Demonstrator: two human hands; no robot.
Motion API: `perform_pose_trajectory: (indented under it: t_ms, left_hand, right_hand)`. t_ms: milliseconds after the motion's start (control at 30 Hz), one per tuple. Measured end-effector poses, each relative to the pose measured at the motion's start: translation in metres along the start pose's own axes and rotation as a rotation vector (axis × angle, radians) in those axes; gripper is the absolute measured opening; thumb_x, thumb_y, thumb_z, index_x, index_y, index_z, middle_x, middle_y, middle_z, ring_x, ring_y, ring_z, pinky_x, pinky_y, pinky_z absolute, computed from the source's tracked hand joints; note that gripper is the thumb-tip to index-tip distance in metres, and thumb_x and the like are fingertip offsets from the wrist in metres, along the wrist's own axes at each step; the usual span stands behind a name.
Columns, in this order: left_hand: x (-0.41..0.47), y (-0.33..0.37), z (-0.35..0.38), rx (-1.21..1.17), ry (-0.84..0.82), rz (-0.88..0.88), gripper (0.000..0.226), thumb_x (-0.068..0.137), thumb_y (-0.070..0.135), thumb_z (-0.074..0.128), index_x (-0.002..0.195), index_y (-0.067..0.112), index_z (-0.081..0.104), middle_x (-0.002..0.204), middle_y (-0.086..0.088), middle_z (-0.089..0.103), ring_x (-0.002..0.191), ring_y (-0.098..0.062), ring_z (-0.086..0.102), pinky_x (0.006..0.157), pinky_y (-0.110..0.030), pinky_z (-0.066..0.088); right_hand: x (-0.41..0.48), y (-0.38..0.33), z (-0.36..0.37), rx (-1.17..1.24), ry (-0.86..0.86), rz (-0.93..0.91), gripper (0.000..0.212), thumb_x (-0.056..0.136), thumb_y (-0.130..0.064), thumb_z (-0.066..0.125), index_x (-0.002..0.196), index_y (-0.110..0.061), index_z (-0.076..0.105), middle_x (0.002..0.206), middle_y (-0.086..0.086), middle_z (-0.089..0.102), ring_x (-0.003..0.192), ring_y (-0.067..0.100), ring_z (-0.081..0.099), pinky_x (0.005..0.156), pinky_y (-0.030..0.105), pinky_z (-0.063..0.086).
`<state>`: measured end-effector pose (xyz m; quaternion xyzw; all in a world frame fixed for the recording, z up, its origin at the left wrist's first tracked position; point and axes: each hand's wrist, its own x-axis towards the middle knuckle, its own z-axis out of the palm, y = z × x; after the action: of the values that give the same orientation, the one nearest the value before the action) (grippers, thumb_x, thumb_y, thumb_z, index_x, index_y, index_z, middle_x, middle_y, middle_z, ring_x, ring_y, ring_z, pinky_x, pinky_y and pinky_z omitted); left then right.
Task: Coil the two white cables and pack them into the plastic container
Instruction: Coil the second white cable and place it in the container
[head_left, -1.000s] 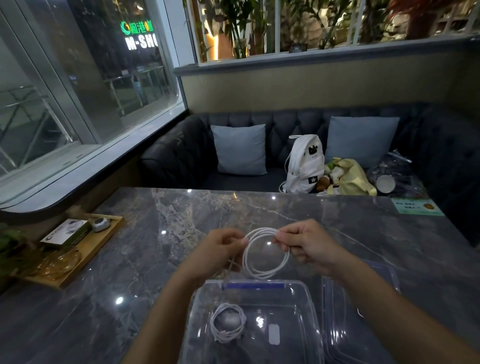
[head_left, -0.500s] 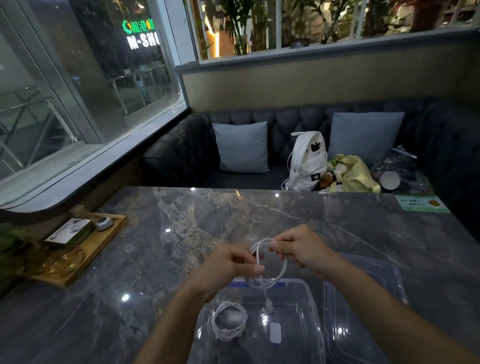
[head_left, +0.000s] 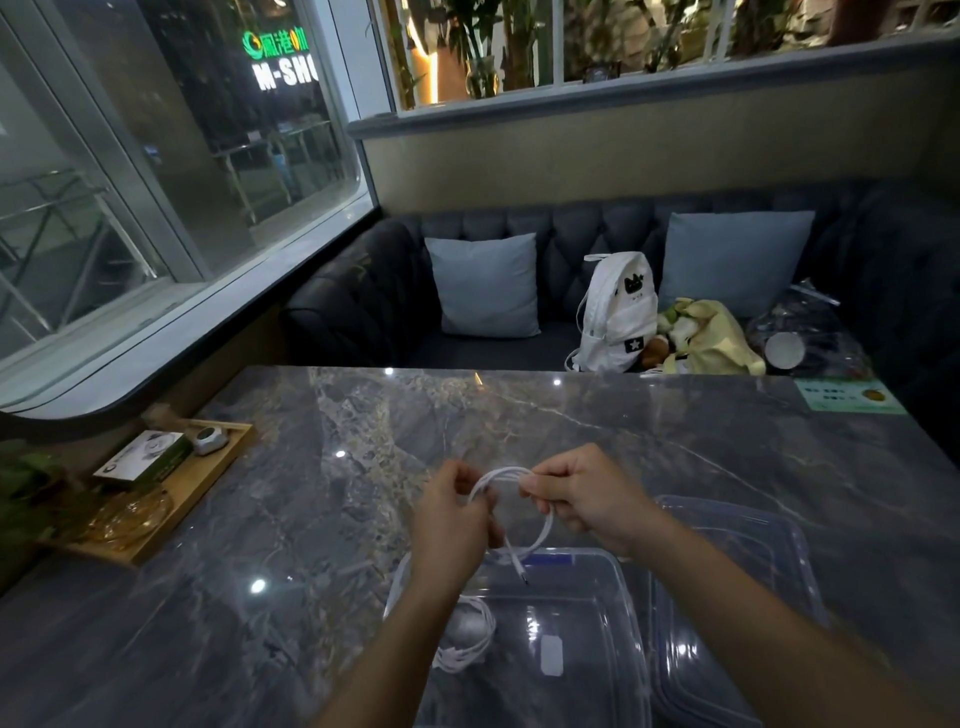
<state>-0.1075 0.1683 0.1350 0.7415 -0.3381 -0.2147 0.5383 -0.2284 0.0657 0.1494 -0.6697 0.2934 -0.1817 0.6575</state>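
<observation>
loop (head_left: 501, 475) flattened between hands (head_left: 452, 519) (head_left: 582, 499) | left forearm (head_left: 415, 623) overlaps packed coil (head_left: 470, 649) | lid (head_left: 737, 561) beside container (head_left: 618, 564)

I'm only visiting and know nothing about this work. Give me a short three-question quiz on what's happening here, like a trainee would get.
1. True or false: one coiled cable already lies inside the plastic container.
2. The left hand and right hand together hold: A) a white cable loop, B) a spoon, C) nothing.
3. Fill in: the lid lies to the ___ of the container.
Key: 1 true; 2 A; 3 right.
</observation>
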Motion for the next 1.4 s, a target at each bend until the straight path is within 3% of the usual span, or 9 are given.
perform_pose_trajectory:
  t_ms: [267, 433, 633, 800, 900, 1067, 1133, 1200, 1400]
  left_hand:
    - [-0.002, 0.000, 0.011, -0.385, -0.020, -0.186, 0.012, 0.084, -0.001, 0.058, 0.088, 0.007, 0.067, 0.071, -0.006, 0.070, 0.063, -0.015, 0.065, 0.053, -0.020, 0.051]
    - [-0.003, -0.006, -0.007, 0.018, -0.266, 0.141, 0.021, 0.090, 0.033, 0.052, 0.102, 0.026, 0.068, 0.106, 0.015, 0.064, 0.097, 0.014, 0.056, 0.080, -0.003, 0.040]
    - [-0.003, -0.013, -0.020, 0.456, -0.315, 0.383, 0.043, 0.092, 0.045, 0.035, 0.121, 0.022, 0.056, 0.127, 0.018, 0.043, 0.127, 0.001, 0.031, 0.112, -0.011, 0.011]
    - [0.004, -0.015, -0.036, 0.529, -0.320, 0.294, 0.039, 0.085, 0.048, 0.052, 0.088, 0.010, 0.060, 0.092, -0.003, 0.063, 0.094, -0.018, 0.057, 0.108, -0.038, 0.028]
    - [0.000, -0.023, -0.036, 0.617, -0.327, 0.228, 0.030, 0.080, 0.044, 0.064, 0.096, 0.020, 0.057, 0.109, 0.008, 0.052, 0.101, -0.007, 0.049, 0.116, -0.042, 0.011]
    - [-0.013, -0.029, -0.033, 0.106, -0.060, -0.083, 0.035, 0.089, 0.004, 0.054, 0.120, 0.016, 0.046, 0.125, -0.008, 0.047, 0.108, -0.020, 0.056, 0.091, -0.036, 0.049]
    - [-0.014, -0.027, -0.034, -0.272, -0.071, -0.431, 0.018, 0.096, 0.023, 0.046, 0.100, 0.008, 0.054, 0.101, -0.016, 0.062, 0.077, -0.020, 0.069, 0.063, -0.032, 0.058]
    - [-0.012, -0.026, -0.036, -0.470, -0.240, -0.666, 0.057, 0.090, 0.053, 0.042, 0.099, -0.002, 0.059, 0.090, -0.019, 0.069, 0.070, -0.024, 0.072, 0.054, -0.033, 0.058]
    - [0.001, -0.014, -0.028, -0.427, -0.336, -0.613, 0.039, 0.094, 0.038, 0.046, 0.095, 0.004, 0.064, 0.068, -0.006, 0.068, 0.056, -0.014, 0.068, 0.050, -0.030, 0.056]
  right_hand:
    - [-0.001, 0.002, 0.001, -0.032, 0.001, -0.014, 0.030, 0.085, -0.014, 0.062, 0.079, 0.015, 0.060, 0.059, 0.016, 0.047, 0.036, 0.007, 0.031, 0.033, 0.016, 0.023]
    - [-0.005, 0.003, -0.008, 0.041, 0.009, 0.021, 0.017, 0.086, -0.009, 0.061, 0.072, 0.001, 0.066, 0.049, 0.001, 0.051, 0.032, 0.003, 0.032, 0.031, 0.014, 0.022]
    - [-0.010, 0.004, -0.015, 0.019, -0.017, 0.018, 0.018, 0.085, -0.009, 0.061, 0.075, 0.005, 0.065, 0.053, 0.006, 0.051, 0.032, 0.002, 0.031, 0.032, 0.013, 0.022]
    - [-0.012, 0.003, -0.014, -0.351, 0.003, -0.271, 0.016, 0.083, -0.009, 0.064, 0.073, 0.001, 0.070, 0.056, 0.004, 0.062, 0.045, -0.003, 0.049, 0.051, 0.008, 0.037]
    - [-0.012, 0.006, -0.010, -0.699, 0.048, -0.637, 0.013, 0.083, -0.010, 0.062, 0.085, -0.002, 0.072, 0.070, 0.008, 0.068, 0.058, 0.006, 0.057, 0.059, 0.017, 0.043]
    - [-0.011, 0.014, -0.004, -0.996, 0.112, -1.067, 0.007, 0.083, -0.003, 0.061, 0.084, -0.001, 0.068, 0.072, 0.010, 0.068, 0.062, 0.022, 0.063, 0.053, 0.034, 0.054]
    - [-0.010, 0.013, -0.003, -1.063, 0.133, -1.161, 0.007, 0.079, 0.004, 0.065, 0.083, -0.001, 0.068, 0.071, 0.009, 0.067, 0.061, 0.020, 0.061, 0.054, 0.029, 0.052]
    - [-0.011, 0.012, 0.000, -1.100, 0.128, -1.225, 0.010, 0.077, 0.007, 0.066, 0.081, -0.002, 0.068, 0.068, 0.006, 0.064, 0.058, 0.018, 0.055, 0.052, 0.026, 0.045]
    - [-0.012, 0.014, 0.017, -1.137, 0.037, -1.307, 0.012, 0.079, 0.006, 0.062, 0.076, -0.005, 0.068, 0.061, 0.004, 0.058, 0.053, 0.017, 0.048, 0.050, 0.027, 0.039]
